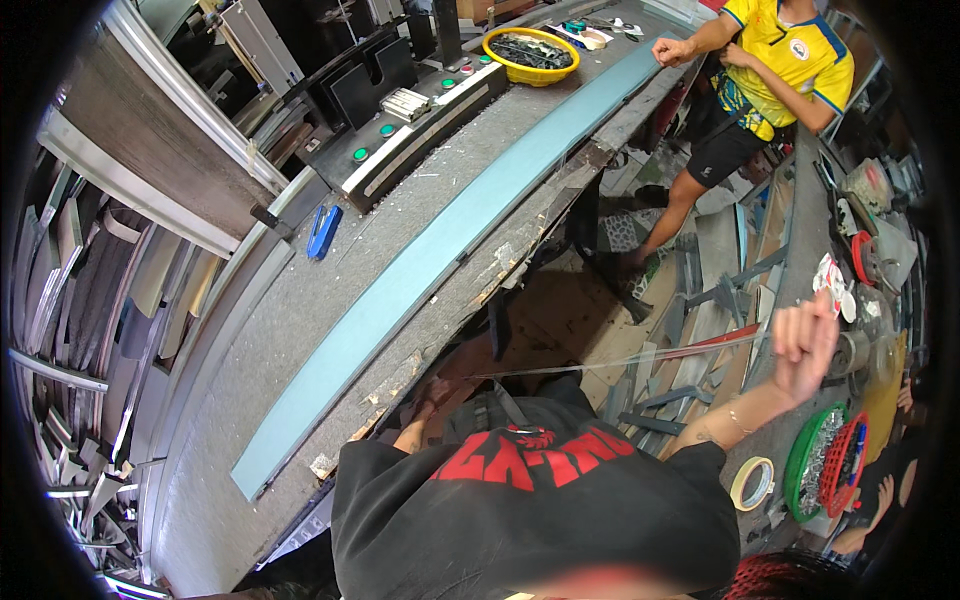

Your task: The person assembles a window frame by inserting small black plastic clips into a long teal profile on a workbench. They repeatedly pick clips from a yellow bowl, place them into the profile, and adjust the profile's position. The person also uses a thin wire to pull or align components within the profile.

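My right hand (803, 350) is raised to the right, its fingers closed on one end of a thin clear strip (620, 358). The strip runs taut and nearly level in front of my black shirt toward my left hand (432, 398). My left hand is low by the table edge, dim and blurred; it appears closed at the strip's other end. On the grey table (330, 290) beyond it lies a long pale blue-green flat panel (440, 255), stretching from near left to far right. A co-worker's hand (674, 52) is at the panel's far end.
A co-worker in yellow (795, 65) stands at far right. A yellow basin (530, 75) and a blue tool (323, 232) are on the table. Offcuts (700, 300) lie in the gap behind. Right of me are a tape roll (752, 483), baskets (843, 465) and another person's hand (882, 500).
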{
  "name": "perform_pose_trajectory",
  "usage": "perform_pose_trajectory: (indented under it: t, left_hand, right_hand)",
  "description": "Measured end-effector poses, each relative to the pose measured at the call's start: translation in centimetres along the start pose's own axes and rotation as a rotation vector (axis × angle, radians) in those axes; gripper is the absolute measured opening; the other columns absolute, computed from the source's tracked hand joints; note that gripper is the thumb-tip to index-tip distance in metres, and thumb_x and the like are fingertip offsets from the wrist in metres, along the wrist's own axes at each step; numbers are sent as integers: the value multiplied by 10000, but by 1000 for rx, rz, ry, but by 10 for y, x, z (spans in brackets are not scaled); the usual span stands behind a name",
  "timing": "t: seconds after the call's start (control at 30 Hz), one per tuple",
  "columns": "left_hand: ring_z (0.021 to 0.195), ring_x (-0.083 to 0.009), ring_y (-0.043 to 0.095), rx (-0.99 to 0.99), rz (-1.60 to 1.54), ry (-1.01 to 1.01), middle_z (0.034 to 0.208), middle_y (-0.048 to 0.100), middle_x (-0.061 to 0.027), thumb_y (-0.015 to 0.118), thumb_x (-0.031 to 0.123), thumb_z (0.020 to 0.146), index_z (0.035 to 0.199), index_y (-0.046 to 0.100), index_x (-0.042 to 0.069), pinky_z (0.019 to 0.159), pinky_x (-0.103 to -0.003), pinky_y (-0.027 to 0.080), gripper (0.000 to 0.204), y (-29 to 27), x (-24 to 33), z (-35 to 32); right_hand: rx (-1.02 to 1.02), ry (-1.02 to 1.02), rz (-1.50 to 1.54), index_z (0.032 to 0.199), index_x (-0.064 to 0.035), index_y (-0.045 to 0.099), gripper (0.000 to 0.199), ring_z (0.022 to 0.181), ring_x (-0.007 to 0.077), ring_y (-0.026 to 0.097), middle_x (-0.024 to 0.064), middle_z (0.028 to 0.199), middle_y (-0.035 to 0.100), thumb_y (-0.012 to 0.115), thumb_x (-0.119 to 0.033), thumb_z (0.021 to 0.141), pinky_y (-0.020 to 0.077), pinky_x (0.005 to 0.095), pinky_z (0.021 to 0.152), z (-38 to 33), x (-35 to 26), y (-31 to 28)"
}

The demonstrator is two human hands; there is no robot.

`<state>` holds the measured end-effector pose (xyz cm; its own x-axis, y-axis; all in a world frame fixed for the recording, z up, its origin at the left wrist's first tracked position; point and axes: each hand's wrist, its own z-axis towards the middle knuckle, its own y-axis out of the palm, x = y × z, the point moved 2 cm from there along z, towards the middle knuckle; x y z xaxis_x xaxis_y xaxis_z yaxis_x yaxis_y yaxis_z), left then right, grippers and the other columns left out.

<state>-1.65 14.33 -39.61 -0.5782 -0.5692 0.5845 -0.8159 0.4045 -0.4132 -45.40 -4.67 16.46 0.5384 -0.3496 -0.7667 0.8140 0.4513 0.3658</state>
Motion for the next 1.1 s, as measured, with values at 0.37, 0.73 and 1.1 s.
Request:
perform_pose_trajectory:
  t: [0.37,0.73,1.1]
  left_hand:
    - [1337,-286,212,185,-205,-30,1413,233,-206,563,358,862,1371,210,17,1089,-368,178,707,4,-5,-48]
    - [848,-165,569,275,-1071,725,909,610,-57,605,378,899,1166,538,-43,819,-311,448,503,-73,301,-10]
    - [667,-244,648,1095,-404,521,723,624,-156,524,162,929,870,640,15,603,-309,476,196,-138,305,-152]
  right_hand:
    - [680,-128,-399,1031,-15,595,213,522,46,193,-62,609,236,466,-173,969,167,231,464,9,20,-112]
    - [-678,815,-1154,1228,37,531,510,972,307,631,221,1035,646,583,-335,883,476,377,847,-37,292,-38]
    - [-611,-115,-1034,1150,-42,576,296,1072,258,519,125,1133,560,583,-105,862,416,361,907,51,304,92]
